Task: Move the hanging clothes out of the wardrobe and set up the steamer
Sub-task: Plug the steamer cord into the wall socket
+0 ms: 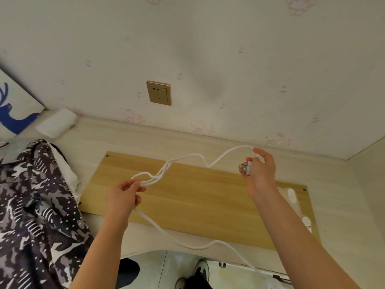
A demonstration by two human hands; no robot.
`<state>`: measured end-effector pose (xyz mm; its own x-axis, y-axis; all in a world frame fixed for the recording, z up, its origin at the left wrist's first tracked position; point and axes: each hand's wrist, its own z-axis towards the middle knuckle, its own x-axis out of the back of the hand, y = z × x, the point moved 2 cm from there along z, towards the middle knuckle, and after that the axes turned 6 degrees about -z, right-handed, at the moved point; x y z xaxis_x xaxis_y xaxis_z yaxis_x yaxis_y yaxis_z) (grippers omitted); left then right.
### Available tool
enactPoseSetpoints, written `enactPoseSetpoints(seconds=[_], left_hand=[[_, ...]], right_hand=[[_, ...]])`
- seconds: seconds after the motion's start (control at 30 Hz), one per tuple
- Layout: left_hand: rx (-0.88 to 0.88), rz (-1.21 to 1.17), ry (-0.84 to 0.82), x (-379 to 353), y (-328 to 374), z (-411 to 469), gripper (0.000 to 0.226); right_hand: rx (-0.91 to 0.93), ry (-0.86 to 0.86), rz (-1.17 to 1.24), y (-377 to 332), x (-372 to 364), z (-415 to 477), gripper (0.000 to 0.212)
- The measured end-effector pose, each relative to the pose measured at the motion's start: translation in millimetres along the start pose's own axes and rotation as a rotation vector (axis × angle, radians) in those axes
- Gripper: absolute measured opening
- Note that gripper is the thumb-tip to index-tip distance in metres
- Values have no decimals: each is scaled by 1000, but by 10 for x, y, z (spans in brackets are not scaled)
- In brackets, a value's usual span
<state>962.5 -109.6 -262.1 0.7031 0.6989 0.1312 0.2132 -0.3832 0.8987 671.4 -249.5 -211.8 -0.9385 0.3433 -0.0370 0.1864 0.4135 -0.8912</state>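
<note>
Both forearms rise from the near edge, and between them trails the white power cord (195, 248), presumably the steamer's, running off at the near right where the appliance itself is out of view. The left hand (123, 195) pinches the cord at a loose tangle of loops (158, 176), fingers curled round the strands. The right hand (260, 176) grips the white plug (246, 168) by its body, prongs pointing left and clear of the fingers. This cord looks light, limp and smooth, so it should slide freely through a slack pinch but would cinch if pulled taut from both ends. It seems better to hold the plug body, never the prongs or the cable neck, and feed the loops open. The wall socket (158, 92) sits far and left of the plug, with bare wallpaper around it and nothing in the way. Below lies a wooden board (208, 197) on a pale ledge (135, 138), its corners liable to snag slack. The patterned clothing (37, 205) heaps at the near left, close to the left arm, narrowing room on that side
</note>
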Motion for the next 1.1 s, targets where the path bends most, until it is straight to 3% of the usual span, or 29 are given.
enactPoseSetpoints(seconds=[0.23, 0.33, 0.5, 0.63, 0.8, 0.93, 1.0, 1.1], left_hand=[[74, -18, 165, 132, -249, 125, 15], [26, 106, 92, 67, -247, 131, 14], [-69, 319, 49, -57, -141, 157, 8], [-90, 529, 44, -18, -147, 306, 8], [-8, 814, -49, 88, -264, 546, 13], [-3, 909, -147, 96, -243, 730, 21], [-31, 849, -178, 85, -169, 858, 24], [-74, 640, -209, 21, 77, 1048, 19]], right_hand=[[13, -10, 48, -244, -116, 268, 34], [-69, -164, 42, -233, -248, 282, 20], [-156, -357, 93, -238, -478, 93, 40], [-148, -546, 102, -265, -653, -89, 38], [102, -696, -200, -363, -935, -297, 25], [450, -548, -573, -399, -1192, -343, 20], [554, -506, -701, -372, -1330, -327, 18], [570, -475, -734, -303, -1545, -315, 16]])
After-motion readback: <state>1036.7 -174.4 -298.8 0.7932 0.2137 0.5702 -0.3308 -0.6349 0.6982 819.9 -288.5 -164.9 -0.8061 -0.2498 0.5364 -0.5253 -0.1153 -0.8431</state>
